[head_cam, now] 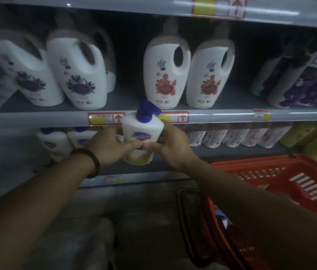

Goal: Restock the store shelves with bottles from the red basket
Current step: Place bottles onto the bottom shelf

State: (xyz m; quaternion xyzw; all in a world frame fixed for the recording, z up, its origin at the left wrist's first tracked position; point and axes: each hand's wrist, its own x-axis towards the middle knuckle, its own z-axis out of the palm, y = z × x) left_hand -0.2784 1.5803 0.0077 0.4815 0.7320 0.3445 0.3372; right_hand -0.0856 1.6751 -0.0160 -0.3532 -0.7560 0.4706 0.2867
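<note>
A white pump bottle with a blue pump top, a blue shield logo and a yellow base is held upright in front of the middle shelf edge. My left hand grips its left side and my right hand grips its right side, thumbs meeting across the front. The red basket with a black handle sits at the lower right, under my right forearm. Two similar white bottles with blue tops stand on the lower shelf, left of the held bottle.
Large white handled jugs line the middle shelf, two with purple prints at left, two with red. Purple-printed packs stand at right. The lower shelf holds a row of small pink-labelled bottles and yellow-green packs.
</note>
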